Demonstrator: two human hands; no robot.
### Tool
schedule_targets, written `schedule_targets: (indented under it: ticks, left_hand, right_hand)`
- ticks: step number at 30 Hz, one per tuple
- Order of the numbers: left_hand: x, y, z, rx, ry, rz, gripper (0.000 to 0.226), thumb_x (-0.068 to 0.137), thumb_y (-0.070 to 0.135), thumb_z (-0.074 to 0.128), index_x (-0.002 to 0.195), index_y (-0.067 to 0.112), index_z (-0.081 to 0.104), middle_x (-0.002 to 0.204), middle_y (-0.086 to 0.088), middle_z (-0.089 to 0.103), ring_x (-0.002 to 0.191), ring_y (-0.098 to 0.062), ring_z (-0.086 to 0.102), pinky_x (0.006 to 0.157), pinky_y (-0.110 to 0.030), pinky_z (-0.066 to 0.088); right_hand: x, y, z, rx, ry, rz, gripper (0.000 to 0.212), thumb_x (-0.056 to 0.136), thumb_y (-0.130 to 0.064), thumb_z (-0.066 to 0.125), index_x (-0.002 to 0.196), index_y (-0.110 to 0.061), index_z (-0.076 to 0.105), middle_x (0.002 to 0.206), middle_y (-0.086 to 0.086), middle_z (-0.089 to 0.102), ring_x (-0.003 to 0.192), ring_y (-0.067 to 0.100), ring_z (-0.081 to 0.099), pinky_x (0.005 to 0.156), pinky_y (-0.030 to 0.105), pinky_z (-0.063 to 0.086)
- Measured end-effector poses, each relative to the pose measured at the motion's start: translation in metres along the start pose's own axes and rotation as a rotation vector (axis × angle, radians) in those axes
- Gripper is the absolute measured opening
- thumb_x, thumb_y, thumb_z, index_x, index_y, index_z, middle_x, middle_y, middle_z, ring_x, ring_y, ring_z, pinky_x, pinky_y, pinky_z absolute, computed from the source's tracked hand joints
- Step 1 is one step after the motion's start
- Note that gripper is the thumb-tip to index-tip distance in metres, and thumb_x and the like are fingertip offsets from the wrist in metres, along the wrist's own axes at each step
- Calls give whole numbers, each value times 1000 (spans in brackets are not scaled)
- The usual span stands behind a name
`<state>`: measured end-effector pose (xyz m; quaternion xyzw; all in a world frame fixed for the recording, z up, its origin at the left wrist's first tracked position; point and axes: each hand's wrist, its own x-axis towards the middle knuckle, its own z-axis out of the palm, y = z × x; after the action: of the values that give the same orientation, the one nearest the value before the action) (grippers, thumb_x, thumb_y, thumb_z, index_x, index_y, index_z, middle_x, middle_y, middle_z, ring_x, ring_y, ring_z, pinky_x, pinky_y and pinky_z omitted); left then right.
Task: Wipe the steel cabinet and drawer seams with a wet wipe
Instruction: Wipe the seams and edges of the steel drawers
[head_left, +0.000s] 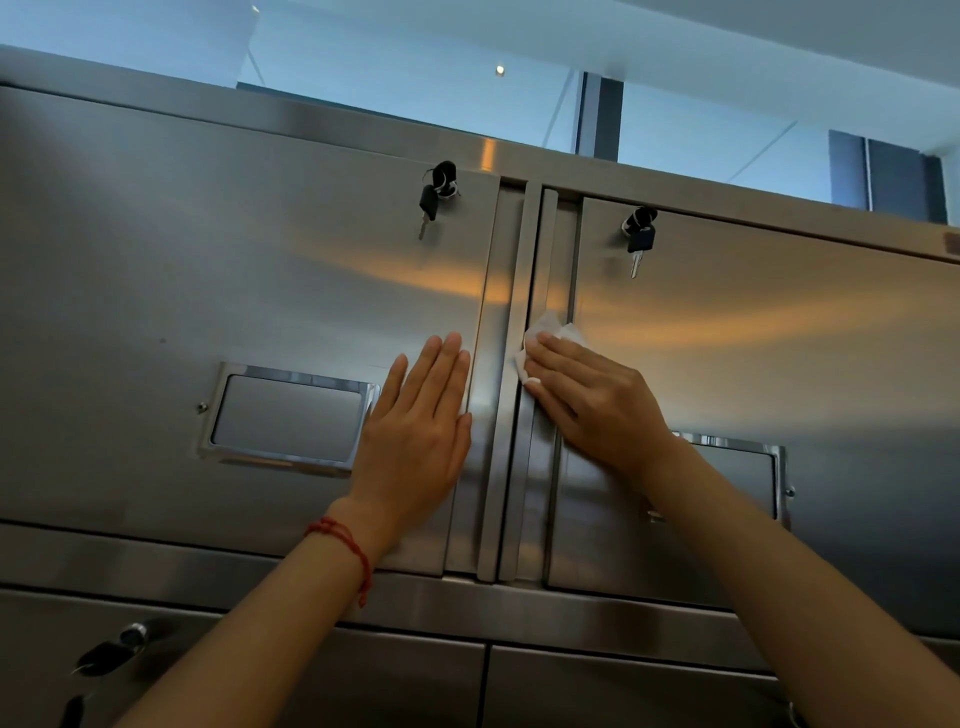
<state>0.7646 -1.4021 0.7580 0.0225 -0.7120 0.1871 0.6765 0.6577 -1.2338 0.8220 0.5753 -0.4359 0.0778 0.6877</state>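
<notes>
Steel cabinet (218, 249), two upper doors, closed; centre seam (511, 395) runs upright between them. Wet wipe (540, 338), white, crumpled, lies on the seam's right edge, its longer side following the seam. Right hand (597, 400) presses it flat, fingers straight, pointing up-left. Left hand (421, 431) rests flat on the left door, fingers straight, together, pointing up. Keys (434, 200) hang in both locks.
</notes>
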Motion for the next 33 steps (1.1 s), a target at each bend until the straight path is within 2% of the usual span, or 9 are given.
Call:
schedule_targets:
  ticks: [7, 13, 16, 20, 33]
  left_hand:
    - [0, 0, 0, 0, 12, 4, 51, 94, 25, 29, 135, -3, 40, 143, -21, 35, 134, -34, 31, 107, -53, 29]
    - [0, -1, 1, 4, 9, 4, 52, 94, 26, 29, 136, -3, 39, 143, -21, 35, 134, -34, 30, 107, -53, 29]
    - [0, -1, 2, 3, 11, 7, 52, 94, 26, 29, 136, -3, 39, 144, -21, 35, 134, -34, 30, 107, -53, 29]
    - [0, -1, 1, -2, 9, 6, 52, 94, 25, 29, 136, -3, 38, 143, -21, 35, 134, -34, 30, 107, -53, 28]
    - [-1, -2, 4, 11, 26, 12, 51, 94, 26, 29, 136, -3, 38, 144, -20, 34, 135, -33, 29, 108, -52, 26]
  right_hand:
    - [4, 4, -1, -21, -9, -4, 24, 84, -8, 68, 106, 1, 69, 115, 19, 64, 111, 31, 60, 91, 45, 51]
    - [3, 4, -2, -23, 0, -27, 25, 89, -14, 58, 105, 1, 69, 114, 19, 64, 110, 31, 60, 92, 44, 50]
    - [8, 6, -1, -18, 6, -2, 22, 88, -10, 64, 105, 1, 69, 114, 20, 64, 111, 31, 60, 91, 45, 51]
    - [-1, 0, 2, -9, 3, 10, 24, 89, -12, 60, 106, 1, 69, 116, 19, 64, 113, 30, 59, 94, 44, 50]
    - [18, 14, 1, -29, 52, 30, 18, 86, -6, 66, 101, 3, 71, 113, 19, 65, 109, 30, 61, 92, 42, 51]
